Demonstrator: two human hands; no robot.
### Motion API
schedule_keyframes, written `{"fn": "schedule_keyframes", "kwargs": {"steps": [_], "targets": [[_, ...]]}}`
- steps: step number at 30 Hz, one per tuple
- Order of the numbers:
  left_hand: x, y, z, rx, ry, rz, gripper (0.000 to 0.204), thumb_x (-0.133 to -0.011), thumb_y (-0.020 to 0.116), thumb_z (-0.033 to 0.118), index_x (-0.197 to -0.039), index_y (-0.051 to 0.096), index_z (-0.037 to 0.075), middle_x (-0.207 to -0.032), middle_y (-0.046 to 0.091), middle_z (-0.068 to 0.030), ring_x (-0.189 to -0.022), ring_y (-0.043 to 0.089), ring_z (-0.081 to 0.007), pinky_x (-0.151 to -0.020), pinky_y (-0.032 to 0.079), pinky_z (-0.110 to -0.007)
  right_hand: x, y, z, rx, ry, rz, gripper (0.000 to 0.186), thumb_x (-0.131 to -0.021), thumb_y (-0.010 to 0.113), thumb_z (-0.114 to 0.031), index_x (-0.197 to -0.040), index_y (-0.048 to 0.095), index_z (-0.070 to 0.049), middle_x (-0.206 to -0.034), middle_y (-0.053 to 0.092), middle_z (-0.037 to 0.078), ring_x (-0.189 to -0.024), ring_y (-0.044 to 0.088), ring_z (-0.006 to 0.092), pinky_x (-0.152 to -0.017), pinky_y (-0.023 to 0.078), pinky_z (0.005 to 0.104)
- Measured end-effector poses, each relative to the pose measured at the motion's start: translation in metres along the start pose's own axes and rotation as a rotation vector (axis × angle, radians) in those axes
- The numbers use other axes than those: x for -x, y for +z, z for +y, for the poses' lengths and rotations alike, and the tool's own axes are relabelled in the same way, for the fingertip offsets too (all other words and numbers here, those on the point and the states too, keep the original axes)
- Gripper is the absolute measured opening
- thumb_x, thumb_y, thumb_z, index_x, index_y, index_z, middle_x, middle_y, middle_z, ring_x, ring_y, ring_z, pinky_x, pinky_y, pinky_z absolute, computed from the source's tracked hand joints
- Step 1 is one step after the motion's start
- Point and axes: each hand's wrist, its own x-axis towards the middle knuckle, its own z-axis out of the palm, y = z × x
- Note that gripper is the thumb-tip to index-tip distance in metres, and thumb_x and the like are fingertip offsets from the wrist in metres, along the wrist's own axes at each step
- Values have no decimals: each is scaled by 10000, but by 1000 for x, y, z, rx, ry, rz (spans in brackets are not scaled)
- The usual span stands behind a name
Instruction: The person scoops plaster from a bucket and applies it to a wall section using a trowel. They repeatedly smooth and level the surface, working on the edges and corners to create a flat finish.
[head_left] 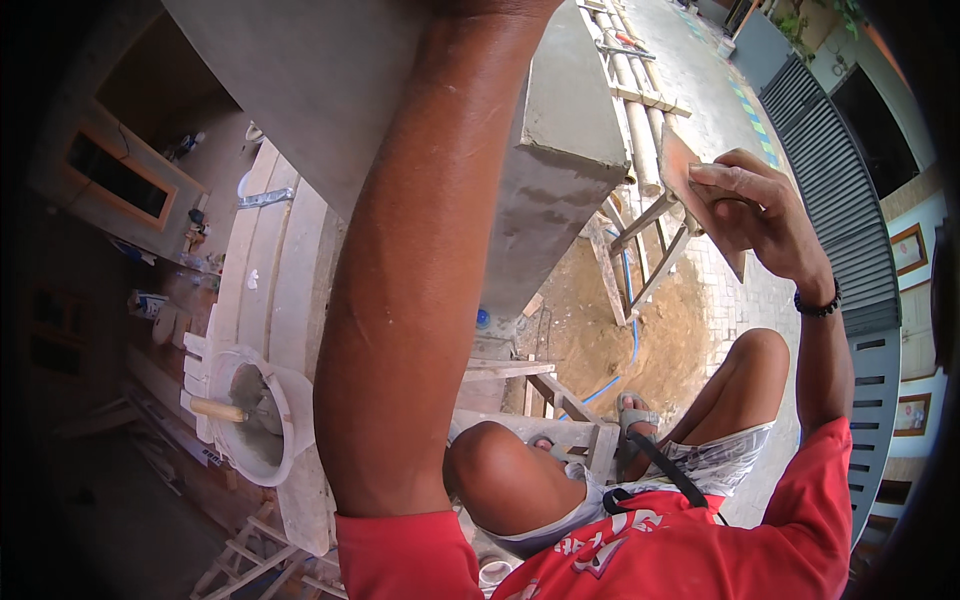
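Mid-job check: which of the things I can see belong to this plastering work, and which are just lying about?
In use:
right hand holding the flat float
grey plastered wall edge
white bucket of mortar with the wooden-handled trowel

Lying about:
bamboo ladder
blue hose on the sand
timber scraps

The left hand is out of view.

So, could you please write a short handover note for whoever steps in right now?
Left hand: out of view above the frame; only the raised arm shows.
Right hand: grips a flat wooden float beside the grey concrete beam.
White bucket with wet mortar and a wooden-handled trowel sits lower left on the ledge.
Beam end looks freshly plastered; how much remains cannot be told.
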Motion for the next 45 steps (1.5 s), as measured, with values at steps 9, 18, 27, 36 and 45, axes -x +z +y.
{"fn": "schedule_keyframes", "kwargs": {"steps": [9, 18, 27, 36, 45], "targets": [[2, 3, -4, 3, 12, 1, 930, -835, 746, 377, -1583, 287, 70, -1572, 256, -323, -1430, 201, -608, -1146, 192, -714, -78, -10, 10, 257, -308, -219, 394, -914, 614, -18, -1286, 708, -108, -1148, 621, 173, -1049, 616, 334, -917, 496, 430], [0, 4, -7, 11, 56, 18, 937, -840, 753, 359, -1588, 269, 69, -1578, 247, -322, -1452, 190, -566, -1161, 155, -710, -113, 9, 30, 342, -492, -170, 280, -894, 751, -140, -1171, 767, -107, -884, 633, 87, -878, 631, 245, -800, 536, 393], [-1, 0, -13, -25, 92, 9, 946, -834, 758, 435, -1577, 300, 70, -1539, 298, -328, -1433, 257, -518, -1153, 193, -675, -111, -9, 20, 261, -510, -137, 242, -955, 705, -201, -1151, 767, -72, -883, 648, 110, -873, 642, 255, -778, 523, 401], [-9, -8, -21, 77, 92, -91, 933, -876, 735, 486, -1543, 311, -10, -1534, 295, -299, -1429, 277, -456, -1164, 232, -597, -138, -5, 58, 549, -270, -130, 194, -995, 615, -156, -1045, 790, -87, -906, 739, 146, -873, 676, 298, -858, 555, 430], [-17, -14, -34, 95, 54, -280, 1115, -838, 747, 584, -1497, 236, -157, -1480, 236, -318, -1379, 209, -448, -1140, 173, -617, -5, 107, 13, -604, 117, 489, 409, -990, 610, -115, -1390, 624, -32, -1354, 652, 126, -1235, 595, 207, -1098, 408, 340]]}}
